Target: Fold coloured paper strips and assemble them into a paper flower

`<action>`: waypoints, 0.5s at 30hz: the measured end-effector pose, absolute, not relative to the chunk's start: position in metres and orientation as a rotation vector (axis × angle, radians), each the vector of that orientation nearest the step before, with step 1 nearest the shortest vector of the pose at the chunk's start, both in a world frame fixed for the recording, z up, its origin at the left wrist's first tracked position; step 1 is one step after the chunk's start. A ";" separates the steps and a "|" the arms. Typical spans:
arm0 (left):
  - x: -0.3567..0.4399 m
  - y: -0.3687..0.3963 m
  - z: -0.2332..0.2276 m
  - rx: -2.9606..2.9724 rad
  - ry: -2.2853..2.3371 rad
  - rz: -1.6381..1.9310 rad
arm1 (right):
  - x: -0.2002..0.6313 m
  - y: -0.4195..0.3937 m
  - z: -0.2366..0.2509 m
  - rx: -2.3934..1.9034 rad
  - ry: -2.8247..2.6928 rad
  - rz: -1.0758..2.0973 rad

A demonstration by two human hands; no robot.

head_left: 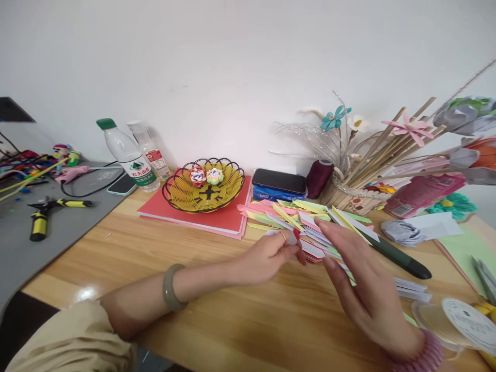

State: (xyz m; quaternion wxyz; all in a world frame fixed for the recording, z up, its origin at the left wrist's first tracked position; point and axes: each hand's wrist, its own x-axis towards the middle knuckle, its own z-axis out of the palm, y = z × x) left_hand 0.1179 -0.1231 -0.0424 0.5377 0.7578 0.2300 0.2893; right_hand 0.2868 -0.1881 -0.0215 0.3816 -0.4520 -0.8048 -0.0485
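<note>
My left hand (pixel 269 258) is closed in a pinch above the table, on what looks like a small red-and-white paper piece (pixel 296 235), mostly covered by the fingers. My right hand (pixel 366 289) is open to its right, fingers stretched and slightly apart, with nothing visible in the grasp. Just behind both hands lies a loose heap of folded paper strips (pixel 287 214) in pink, yellow, green and white. The right fingers partly hide the heap. Beyond it, a dark green long-handled tool (pixel 403 258) pokes out, its other end covered by paper.
A yellow woven basket (pixel 186 199) with two paper balls rests on red paper sheets (pixel 155 212). Bottles (pixel 143 178), a blue box (pixel 277 194) and a maroon thread spool (pixel 320 175) stand behind. At right are a stick-and-flower holder (pixel 344 199) and a ribbon spool (pixel 465 320); pliers (pixel 39 225) lie left.
</note>
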 end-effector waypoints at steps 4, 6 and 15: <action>0.121 -0.130 -0.050 1.823 0.541 0.613 | 0.285 -0.185 -0.024 -1.050 -2.254 -0.167; 0.121 -0.130 -0.052 1.778 0.575 0.600 | 0.287 -0.184 -0.025 -1.020 -2.389 -0.157; 0.121 -0.131 -0.049 1.739 0.496 0.579 | 0.292 -0.188 -0.024 -1.009 -2.357 -0.186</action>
